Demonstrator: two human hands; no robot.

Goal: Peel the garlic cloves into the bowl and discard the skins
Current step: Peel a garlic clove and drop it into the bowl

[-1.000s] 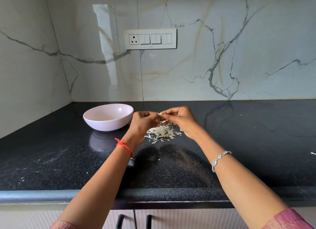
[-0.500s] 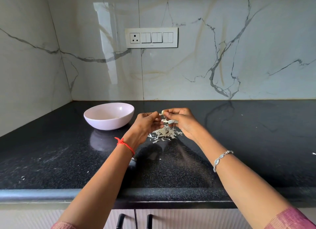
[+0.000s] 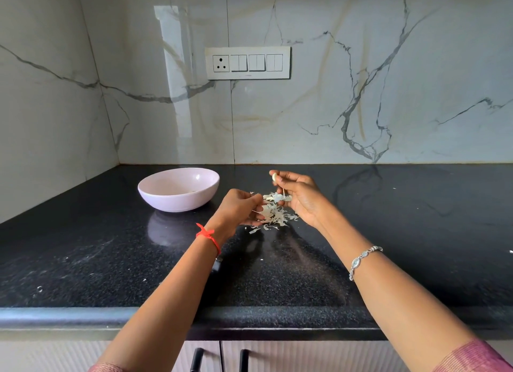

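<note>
Two hands, right hand (image 3: 303, 200) pinching clove (image 3: 274, 176), left hand (image 3: 239, 208) holding skins (image 3: 273, 214)

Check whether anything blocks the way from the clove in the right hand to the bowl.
Nothing visible does. The right hand pinches the clove above the counter; the bowl sits to its left, only bare counter between. The left hand and the pile of skins lie nearer the camera, off that line.

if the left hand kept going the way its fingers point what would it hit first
Most likely the pile of garlic skins just right of the left hand; the right hand, pinching a garlic clove, lies beyond. Depth is unclear.
</note>
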